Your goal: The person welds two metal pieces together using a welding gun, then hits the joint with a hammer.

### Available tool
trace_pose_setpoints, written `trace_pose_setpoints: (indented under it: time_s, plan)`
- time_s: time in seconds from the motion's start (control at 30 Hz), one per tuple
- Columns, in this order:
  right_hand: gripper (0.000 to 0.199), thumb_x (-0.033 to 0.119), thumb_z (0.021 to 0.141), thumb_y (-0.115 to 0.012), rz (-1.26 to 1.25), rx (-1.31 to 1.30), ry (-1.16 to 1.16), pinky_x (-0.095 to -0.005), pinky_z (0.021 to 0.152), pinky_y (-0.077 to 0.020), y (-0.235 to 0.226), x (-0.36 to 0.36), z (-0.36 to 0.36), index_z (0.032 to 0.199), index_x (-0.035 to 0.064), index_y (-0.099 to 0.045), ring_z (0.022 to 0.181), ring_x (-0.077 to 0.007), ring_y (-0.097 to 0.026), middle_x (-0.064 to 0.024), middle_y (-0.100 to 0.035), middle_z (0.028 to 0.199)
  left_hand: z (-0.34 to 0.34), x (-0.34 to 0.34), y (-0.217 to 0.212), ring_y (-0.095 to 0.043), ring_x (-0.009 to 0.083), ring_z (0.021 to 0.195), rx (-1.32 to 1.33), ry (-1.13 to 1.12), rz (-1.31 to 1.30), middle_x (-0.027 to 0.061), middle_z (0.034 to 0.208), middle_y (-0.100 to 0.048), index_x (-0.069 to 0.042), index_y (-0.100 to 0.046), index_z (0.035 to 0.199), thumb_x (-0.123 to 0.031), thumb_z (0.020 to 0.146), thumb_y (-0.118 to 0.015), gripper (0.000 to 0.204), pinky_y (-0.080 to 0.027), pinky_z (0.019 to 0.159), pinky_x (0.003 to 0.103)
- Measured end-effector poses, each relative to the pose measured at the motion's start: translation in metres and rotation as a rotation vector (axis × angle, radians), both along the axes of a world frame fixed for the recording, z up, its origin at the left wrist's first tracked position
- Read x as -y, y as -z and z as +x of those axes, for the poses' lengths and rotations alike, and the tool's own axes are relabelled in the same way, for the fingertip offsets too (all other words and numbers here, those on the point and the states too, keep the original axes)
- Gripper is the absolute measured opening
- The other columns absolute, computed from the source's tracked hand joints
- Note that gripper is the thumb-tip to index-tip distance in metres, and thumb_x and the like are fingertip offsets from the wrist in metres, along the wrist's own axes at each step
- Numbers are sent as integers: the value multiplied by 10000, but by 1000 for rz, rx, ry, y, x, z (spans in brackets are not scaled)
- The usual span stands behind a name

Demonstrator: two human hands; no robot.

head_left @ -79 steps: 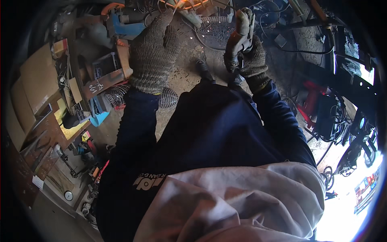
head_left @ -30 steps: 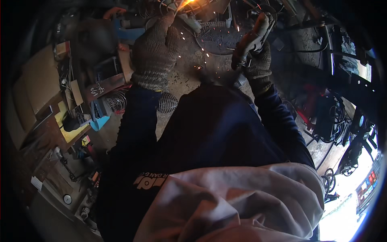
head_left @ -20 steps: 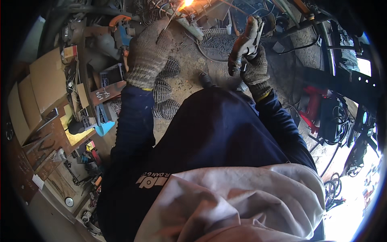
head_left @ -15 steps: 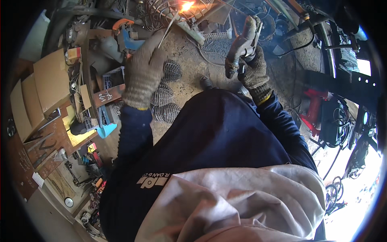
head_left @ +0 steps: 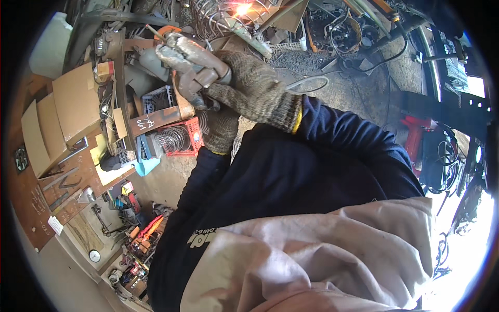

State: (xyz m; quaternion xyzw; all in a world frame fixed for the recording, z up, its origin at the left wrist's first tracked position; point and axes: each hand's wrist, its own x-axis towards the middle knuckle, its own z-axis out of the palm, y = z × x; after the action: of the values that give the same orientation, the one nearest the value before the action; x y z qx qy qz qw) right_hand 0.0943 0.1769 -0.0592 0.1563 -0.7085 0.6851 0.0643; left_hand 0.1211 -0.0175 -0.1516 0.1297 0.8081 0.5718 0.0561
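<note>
My right hand (head_left: 254,86), in a brown knit work glove, is closed round the handle of a welding electrode holder (head_left: 200,70). The holder's worn, crusted jaws point up and left, with a short thin rod (head_left: 156,34) sticking out past them. Just below the holder is my left hand (head_left: 222,130), also gloved; its fingers are hidden behind the holder and my right hand. Ahead, a round cage of wire coils (head_left: 210,18) carries a glowing orange spot (head_left: 243,9), apart from both hands.
To the left stands a workbench (head_left: 78,169) with open cardboard boxes (head_left: 78,104). A red plastic crate (head_left: 193,136) of wire coils sits on the floor beside it. A pale cable loop (head_left: 309,83) lies beyond my right wrist. Red and black equipment (head_left: 416,138) is at the right.
My right hand has swung left with the electrode holder, across my left hand. My left hand has drawn back from the cage; the thin rod that showed in it is no longer visible there.
</note>
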Motion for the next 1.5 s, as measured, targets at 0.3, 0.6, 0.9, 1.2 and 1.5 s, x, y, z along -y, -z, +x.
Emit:
trace_pose_setpoints:
  time_s: [0.3,0.6,0.9,1.2,1.5]
  plan:
    - [609,367,805,-760,433,-134,119,-425,959,-488,-4,15,-14,1280,40,-564,1093,-370,-617,-200,-646,1148,-19,-6,-44,-595,302,1090,216,-49,327,133,1200,-559,-13,-484,1280,-22,845,-666,471,-529,913,465]
    - [356,325,835,-646,794,28,1106,-459,729,-508,16,-78,-59,1108,97,-653,866,-361,-643,-160,-669,907,-81,73,-44,-626,303,1041,295,-50,495,128,1104,-596,-14,-550,1155,20,809,-665,367,-548,906,509]
    - [315,254,874,-584,1478,481,542,-473,792,-515,29,-150,-155,1138,88,-631,972,-350,-657,-182,-681,1015,-169,61,-80,-673,240,879,114,170,562,112,1026,-665,7,-647,1076,-36,762,-719,325,-570,778,378]
    - [344,281,920,-558,1183,577,590,-479,802,-504,57,-145,-145,1181,59,-592,962,-373,-650,-212,-669,1011,-245,22,-69,-662,168,898,-107,215,391,105,1013,-696,23,-651,997,-48,764,-679,245,-541,770,320]
    - [477,312,970,-610,-505,183,725,-265,601,-493,95,5,-9,1342,41,-484,698,-120,-584,-28,-612,846,-249,7,-65,-673,197,886,-238,324,165,88,1000,-700,-7,-674,1032,-91,737,-710,308,-561,767,363]
